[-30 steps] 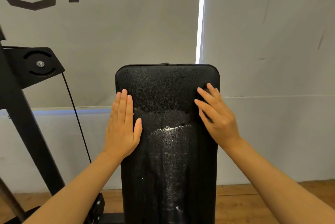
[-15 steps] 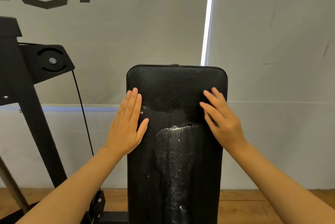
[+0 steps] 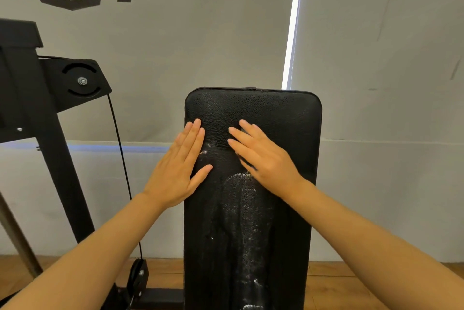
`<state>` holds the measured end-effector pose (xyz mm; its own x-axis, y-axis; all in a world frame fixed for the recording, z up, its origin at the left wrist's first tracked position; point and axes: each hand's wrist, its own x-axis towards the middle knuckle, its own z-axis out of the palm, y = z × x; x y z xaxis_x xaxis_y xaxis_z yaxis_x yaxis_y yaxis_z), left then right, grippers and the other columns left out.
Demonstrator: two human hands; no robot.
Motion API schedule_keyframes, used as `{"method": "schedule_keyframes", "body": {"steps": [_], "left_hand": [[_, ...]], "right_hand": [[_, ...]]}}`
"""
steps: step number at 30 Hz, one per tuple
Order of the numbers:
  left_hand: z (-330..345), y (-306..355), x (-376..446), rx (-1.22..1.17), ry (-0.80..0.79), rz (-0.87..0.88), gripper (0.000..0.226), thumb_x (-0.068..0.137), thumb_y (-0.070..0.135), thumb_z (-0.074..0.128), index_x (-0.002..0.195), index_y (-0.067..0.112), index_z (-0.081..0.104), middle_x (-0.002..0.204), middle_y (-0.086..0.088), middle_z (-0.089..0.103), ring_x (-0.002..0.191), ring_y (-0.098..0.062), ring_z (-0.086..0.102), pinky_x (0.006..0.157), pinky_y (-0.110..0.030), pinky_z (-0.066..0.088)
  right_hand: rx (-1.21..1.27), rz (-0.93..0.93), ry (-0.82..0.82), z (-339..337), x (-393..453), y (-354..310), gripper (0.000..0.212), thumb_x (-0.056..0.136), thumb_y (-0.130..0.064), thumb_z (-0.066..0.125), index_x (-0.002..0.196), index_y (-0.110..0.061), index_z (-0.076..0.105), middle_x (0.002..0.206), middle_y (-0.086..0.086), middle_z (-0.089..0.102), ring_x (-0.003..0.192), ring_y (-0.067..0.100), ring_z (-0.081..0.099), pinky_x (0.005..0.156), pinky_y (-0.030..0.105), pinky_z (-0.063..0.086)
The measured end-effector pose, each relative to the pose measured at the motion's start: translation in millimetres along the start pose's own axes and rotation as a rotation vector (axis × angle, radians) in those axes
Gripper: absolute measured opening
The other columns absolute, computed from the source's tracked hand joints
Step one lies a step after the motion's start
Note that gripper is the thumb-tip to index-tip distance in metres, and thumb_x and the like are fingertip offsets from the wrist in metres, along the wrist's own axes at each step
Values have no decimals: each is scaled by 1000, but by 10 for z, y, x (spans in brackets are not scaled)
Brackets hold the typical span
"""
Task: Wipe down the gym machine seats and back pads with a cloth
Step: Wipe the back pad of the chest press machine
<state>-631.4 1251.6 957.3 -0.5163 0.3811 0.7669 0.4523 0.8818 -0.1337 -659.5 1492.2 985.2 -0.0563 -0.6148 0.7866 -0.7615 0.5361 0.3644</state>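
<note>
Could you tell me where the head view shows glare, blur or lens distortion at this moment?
Head view: a blown-out strip of light between the blinds; wet sheen glints on the back pad; the right hand looks slightly smeared at its fingers; the left hand is sharp; the wide lens stretches both forearms.

A black machine frame (image 3: 47,149) with cable (image 3: 120,149) stands before grey wall (image 3: 200,33).

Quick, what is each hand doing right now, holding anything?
Left hand: open, fingers straight, flat on the left edge of the black textured back pad, holding nothing.
Right hand: open, fingers flat on the pad; a cloth beneath cannot be told.
</note>
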Motion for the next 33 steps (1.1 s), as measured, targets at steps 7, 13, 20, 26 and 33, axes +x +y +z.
{"method": "schedule_keyframes", "body": {"steps": [7,13,20,26,33], "left_hand": [[13,-120,5,125,-28,40,79,100,59,27,156,6,8,164,-9,1,152,-23,1,123,-35,-1],[3,-119,5,89,-22,44,80,99,59,30,156,7,8,164,-8,0,152,-22,1,123,-33,0],[-62,-131,25,56,-12,41,84,96,61,37,156,7,12,164,-8,5,152,-21,5,124,-37,4],[-174,-230,98,124,-11,91,96,89,72,41,155,6,17,164,-10,11,151,-24,9,123,-45,8],[-301,-356,138,140,-117,159,107,83,79,45,156,7,12,165,-8,6,152,-22,4,123,-45,8]], "right_hand": [[-55,5,-66,-438,-504,414,38,93,-5,64,129,4,57,140,18,51,136,35,43,106,52,41],[27,-43,-61,-64,-87,72,40,94,-8,63,131,3,55,140,17,52,137,34,41,113,47,35],[7,-89,-161,8,101,-43,48,92,-13,58,136,3,50,144,19,47,140,33,35,119,42,25],[-39,-39,-180,-362,-270,300,47,97,-17,55,139,0,47,148,16,42,141,30,35,116,44,31],[-26,-84,-182,63,169,-68,50,96,-24,50,137,4,48,146,20,44,141,30,33,121,37,18]]}}
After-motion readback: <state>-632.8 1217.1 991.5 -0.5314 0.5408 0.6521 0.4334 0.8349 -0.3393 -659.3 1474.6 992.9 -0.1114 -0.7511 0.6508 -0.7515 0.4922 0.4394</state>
